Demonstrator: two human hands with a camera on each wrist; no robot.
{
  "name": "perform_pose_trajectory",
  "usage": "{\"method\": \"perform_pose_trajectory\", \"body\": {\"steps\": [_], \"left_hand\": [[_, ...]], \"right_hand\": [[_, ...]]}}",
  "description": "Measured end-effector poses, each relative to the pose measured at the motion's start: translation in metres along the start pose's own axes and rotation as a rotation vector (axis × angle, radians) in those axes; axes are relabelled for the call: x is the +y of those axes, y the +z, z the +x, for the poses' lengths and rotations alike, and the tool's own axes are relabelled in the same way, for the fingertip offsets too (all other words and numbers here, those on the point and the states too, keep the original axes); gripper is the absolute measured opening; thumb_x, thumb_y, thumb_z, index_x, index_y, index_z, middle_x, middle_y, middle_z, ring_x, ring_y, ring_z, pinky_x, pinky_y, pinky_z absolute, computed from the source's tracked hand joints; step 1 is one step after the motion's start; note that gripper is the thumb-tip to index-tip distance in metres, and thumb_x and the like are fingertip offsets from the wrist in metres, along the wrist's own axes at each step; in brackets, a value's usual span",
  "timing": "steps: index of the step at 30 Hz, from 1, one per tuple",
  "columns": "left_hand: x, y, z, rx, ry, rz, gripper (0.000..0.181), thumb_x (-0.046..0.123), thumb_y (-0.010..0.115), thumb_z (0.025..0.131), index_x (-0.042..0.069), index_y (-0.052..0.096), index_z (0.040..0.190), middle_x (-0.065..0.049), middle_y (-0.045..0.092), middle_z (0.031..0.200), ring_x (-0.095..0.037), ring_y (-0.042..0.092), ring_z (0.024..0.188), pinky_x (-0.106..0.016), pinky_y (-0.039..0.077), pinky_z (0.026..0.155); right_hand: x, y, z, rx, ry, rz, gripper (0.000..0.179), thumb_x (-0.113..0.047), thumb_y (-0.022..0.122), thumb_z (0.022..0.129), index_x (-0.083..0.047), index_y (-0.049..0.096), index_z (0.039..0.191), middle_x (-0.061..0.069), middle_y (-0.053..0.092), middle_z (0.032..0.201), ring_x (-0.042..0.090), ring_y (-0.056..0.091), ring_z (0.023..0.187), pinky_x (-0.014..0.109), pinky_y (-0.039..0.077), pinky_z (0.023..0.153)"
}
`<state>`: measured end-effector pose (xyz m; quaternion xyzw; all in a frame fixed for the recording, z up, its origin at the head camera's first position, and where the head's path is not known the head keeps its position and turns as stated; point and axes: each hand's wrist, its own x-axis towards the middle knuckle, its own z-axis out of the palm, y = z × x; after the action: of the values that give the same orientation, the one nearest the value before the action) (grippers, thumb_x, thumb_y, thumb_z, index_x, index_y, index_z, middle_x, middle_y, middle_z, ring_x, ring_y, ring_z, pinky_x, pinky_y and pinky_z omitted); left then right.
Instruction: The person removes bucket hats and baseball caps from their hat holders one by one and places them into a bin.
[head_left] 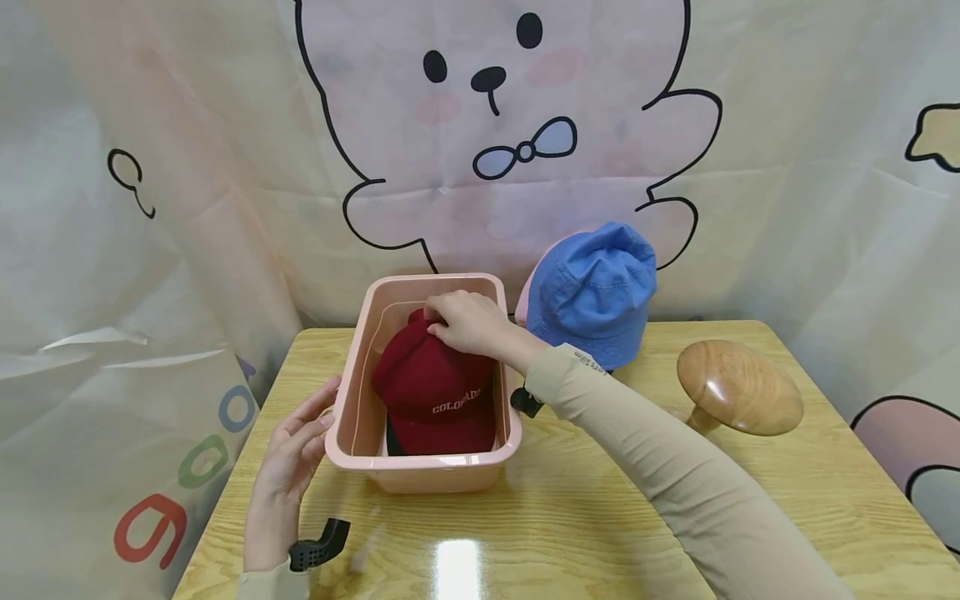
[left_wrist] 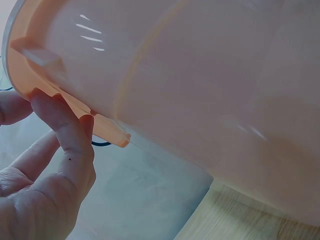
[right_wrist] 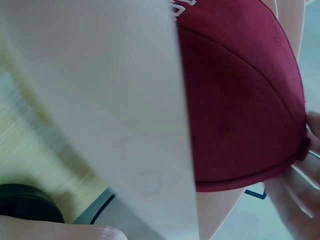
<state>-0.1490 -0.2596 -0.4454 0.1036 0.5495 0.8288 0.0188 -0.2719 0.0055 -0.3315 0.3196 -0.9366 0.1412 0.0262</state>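
Note:
A maroon baseball cap (head_left: 431, 375) with white lettering that reads COLORADO lies tilted inside a pink plastic bin (head_left: 427, 461), brim toward me. My right hand (head_left: 474, 323) reaches over the bin's right side and grips the cap at its back edge. In the right wrist view the fingers (right_wrist: 295, 195) curl at the edge of the crown, and the bin's wall covers part of the cap. With fingertips at the rim, my left hand (head_left: 288, 467) holds the bin's left side. The left wrist view shows thumb and fingers (left_wrist: 70, 135) pinching that rim.
A blue bucket hat (head_left: 592, 292) sits at the back, right of the bin, with something pink (head_left: 522, 304) partly hidden behind it. Farther right stands a wooden stand with a rounded top (head_left: 738, 387). A printed curtain (head_left: 247, 150) hangs behind the wooden table (head_left: 585, 517).

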Motion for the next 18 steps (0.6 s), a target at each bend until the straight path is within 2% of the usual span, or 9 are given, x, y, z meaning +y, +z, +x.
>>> {"method": "perform_pose_trajectory", "body": {"steps": [5, 18], "left_hand": [[0.0003, 0.0009, 0.0002, -0.007, 0.009, 0.001, 0.045, -0.006, 0.040, 0.096, 0.011, 0.058, 0.133, 0.004, 0.064, 0.121, -0.008, 0.064, 0.109, -0.022, 0.054, 0.088], [0.0000, 0.0005, 0.0001, 0.014, -0.019, 0.005, 0.044, -0.004, 0.042, 0.096, 0.012, 0.058, 0.134, 0.005, 0.064, 0.121, -0.009, 0.064, 0.108, -0.023, 0.054, 0.088]], "right_hand": [[0.0003, 0.0010, -0.0005, -0.072, -0.010, -0.061, 0.034, -0.028, 0.062, 0.092, -0.018, 0.061, 0.124, 0.001, 0.064, 0.125, 0.018, 0.060, 0.114, 0.039, 0.050, 0.095], [0.0038, 0.0036, -0.0007, -0.043, -0.019, -0.099, 0.034, -0.025, 0.067, 0.088, -0.019, 0.063, 0.121, 0.002, 0.058, 0.119, 0.021, 0.054, 0.116, 0.039, 0.052, 0.089]]}}
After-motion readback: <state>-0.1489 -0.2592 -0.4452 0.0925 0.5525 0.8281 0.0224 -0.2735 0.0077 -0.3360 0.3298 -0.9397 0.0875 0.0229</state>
